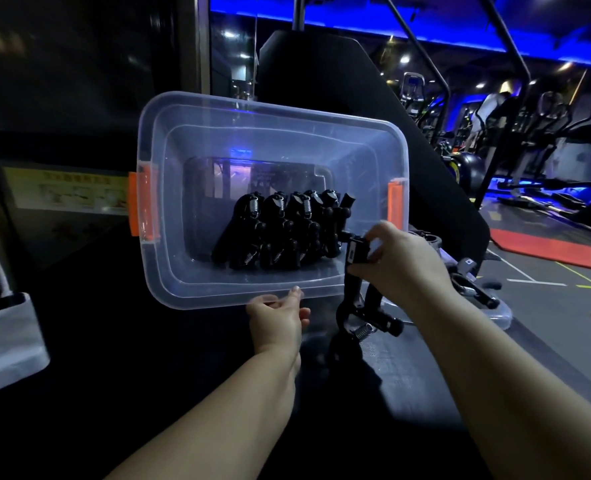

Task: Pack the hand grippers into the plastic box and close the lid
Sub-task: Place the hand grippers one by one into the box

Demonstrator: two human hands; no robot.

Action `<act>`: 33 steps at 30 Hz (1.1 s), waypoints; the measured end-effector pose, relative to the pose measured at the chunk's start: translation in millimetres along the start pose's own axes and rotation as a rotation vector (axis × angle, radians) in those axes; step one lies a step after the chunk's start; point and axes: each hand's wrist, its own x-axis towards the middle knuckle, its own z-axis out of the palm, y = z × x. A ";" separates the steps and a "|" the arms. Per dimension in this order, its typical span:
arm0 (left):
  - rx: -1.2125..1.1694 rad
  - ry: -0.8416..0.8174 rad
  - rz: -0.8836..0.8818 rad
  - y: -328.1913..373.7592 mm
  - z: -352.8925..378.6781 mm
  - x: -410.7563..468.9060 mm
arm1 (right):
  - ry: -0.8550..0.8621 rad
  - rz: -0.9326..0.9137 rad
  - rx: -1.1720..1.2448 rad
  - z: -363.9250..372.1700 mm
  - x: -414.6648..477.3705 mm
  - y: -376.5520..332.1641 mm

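A clear plastic box [155,271] with orange latches [141,204] is tilted up so that its open side faces me. Several black hand grippers [280,233] with steel springs stand in a row on its bottom. My left hand [276,323] grips the box's near rim from below. My right hand [396,259] pinches the top of another black hand gripper [360,306], which hangs just outside the box's lower right corner. More hand grippers [474,289] lie on the clear lid [501,315], flat on the dark surface to the right.
A big black machine panel [339,81] rises right behind the box. Gym machines [529,140] and red mats [546,251] fill the floor at the right. A white and grey object [7,341] sits at the left edge.
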 end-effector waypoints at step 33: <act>-0.089 0.124 -0.139 8.8 -2.6 -1.9 | -0.153 -0.058 0.472 8.5 -11.5 -7.2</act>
